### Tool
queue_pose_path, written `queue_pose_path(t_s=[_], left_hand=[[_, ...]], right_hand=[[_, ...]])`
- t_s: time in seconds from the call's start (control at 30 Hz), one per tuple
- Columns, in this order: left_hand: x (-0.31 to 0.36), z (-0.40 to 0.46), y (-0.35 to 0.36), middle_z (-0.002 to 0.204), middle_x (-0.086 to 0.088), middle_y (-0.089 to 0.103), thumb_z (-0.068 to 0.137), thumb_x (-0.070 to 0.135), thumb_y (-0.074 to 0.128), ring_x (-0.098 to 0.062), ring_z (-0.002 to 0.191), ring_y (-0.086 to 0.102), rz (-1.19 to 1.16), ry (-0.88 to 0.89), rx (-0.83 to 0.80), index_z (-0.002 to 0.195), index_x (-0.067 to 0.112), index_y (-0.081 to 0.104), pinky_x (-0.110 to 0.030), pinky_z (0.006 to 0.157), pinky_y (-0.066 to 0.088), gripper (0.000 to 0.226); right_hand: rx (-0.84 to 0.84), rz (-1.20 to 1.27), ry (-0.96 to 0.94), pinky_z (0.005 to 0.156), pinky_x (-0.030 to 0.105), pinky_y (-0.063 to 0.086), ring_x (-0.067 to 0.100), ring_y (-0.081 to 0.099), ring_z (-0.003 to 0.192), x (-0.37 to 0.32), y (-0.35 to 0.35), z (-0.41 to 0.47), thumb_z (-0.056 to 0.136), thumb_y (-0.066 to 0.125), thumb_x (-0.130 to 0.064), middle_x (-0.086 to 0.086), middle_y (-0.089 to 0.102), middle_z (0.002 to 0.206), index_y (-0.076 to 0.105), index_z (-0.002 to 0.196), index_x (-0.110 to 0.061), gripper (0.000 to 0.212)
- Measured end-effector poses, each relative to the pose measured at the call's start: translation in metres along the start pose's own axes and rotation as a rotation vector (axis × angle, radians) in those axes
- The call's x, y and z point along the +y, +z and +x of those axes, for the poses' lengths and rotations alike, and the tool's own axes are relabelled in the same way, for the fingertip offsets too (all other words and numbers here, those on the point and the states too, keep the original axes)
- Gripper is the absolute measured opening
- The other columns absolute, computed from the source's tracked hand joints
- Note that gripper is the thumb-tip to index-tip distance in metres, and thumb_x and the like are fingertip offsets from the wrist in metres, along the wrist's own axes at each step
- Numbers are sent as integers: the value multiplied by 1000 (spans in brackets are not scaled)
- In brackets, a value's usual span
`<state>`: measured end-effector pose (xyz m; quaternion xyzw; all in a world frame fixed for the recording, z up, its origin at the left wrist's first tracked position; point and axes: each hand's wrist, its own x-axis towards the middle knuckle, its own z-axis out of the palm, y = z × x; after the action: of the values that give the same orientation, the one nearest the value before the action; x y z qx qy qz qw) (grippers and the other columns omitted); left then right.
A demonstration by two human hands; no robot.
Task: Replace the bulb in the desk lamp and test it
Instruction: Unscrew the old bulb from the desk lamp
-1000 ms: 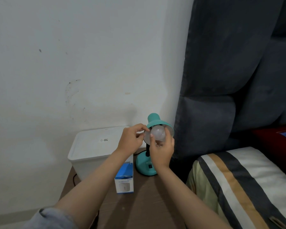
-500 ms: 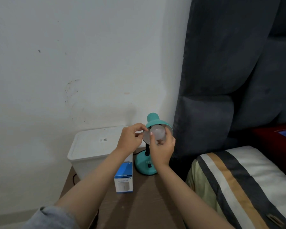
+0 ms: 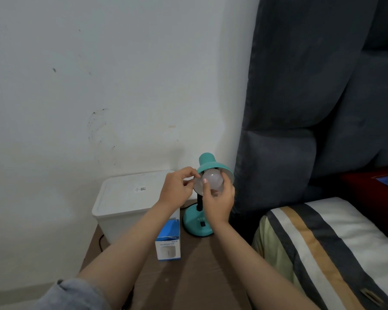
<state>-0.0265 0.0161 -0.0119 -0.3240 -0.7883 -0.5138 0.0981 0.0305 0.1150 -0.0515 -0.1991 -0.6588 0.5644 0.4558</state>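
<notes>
Teal desk lamp (image 3: 198,227) stands at far right of brown table (image 3: 195,276), close to wall and dark headboard (image 3: 278,153); little room on right. White bin (image 3: 126,202) at far left, blue-white bulb box (image 3: 168,240) upright just left of lamp base; near table bare. Shade mouth faces near-left. One bulb (image 3: 212,181) sits in shade, dome toward camera. Right hand (image 3: 218,201) grips bulb; left hand (image 3: 177,189) pinches shade rim. Two hands, one lamp, one box.
</notes>
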Motion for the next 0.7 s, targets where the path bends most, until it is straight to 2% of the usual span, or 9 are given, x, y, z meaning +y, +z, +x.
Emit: queue_pose_path(t_s=[0.07,0.17,0.23,0.3,0.33,0.47,0.57,0.63,0.7], left_hand=[[1,0,0,84,11,67,79,-7,55,-33,77,67,-2,-2,4,78,27,65,-45,72,57,36],[2,0,-1,86,2,68,79,-9,54,-27,74,67,6,-10,7,77,28,64,-44,75,57,38],[2,0,-2,88,2,67,80,-8,54,-13,69,65,9,-18,6,75,34,62,-42,75,57,43],[1,0,-2,89,1,68,79,-8,55,-16,72,66,11,-15,4,76,31,63,-42,76,57,41],[1,0,-3,89,0,68,79,-9,55,-18,74,67,8,-12,4,78,28,64,-42,76,57,38],[2,0,-2,87,6,67,79,-9,56,6,75,60,-6,-8,8,81,20,67,-36,80,56,31],[3,0,-1,86,6,66,80,-8,56,12,79,59,-7,2,8,82,18,67,-32,79,56,28],[1,0,-1,86,5,67,80,-8,56,6,77,62,0,-4,7,81,19,67,-33,77,57,29],[0,1,0,86,2,68,80,-9,55,-12,79,66,7,4,17,81,19,67,-35,76,57,30]], right_hand=[[-14,-32,-38,67,-6,36,-12,55,92,0,-1,1,84,69,-13,12,50,119,52,128,-9,47],[-52,-36,-78,74,0,44,18,58,102,2,-1,2,81,68,-5,3,46,116,56,125,-12,47],[-69,-47,-131,88,16,50,20,53,112,5,-1,3,80,66,-1,1,45,122,60,123,-17,46],[-81,-60,-159,96,36,50,16,46,122,7,-2,1,79,62,5,2,44,131,64,117,-20,46],[-83,-59,-150,98,39,49,14,44,124,8,-2,0,78,60,6,3,42,135,65,115,-21,46],[-12,-36,-125,97,29,47,19,47,122,11,0,-4,78,74,-10,8,38,135,61,122,-22,47],[2,-29,-39,78,18,51,21,60,97,5,3,-5,81,72,-24,6,43,123,50,131,-21,55],[-4,-70,-48,69,9,46,22,62,90,2,3,-5,83,69,-24,5,46,118,50,131,-18,52],[-14,-102,-98,73,12,47,23,60,94,2,2,-3,83,68,-16,6,47,116,53,128,-16,48]])
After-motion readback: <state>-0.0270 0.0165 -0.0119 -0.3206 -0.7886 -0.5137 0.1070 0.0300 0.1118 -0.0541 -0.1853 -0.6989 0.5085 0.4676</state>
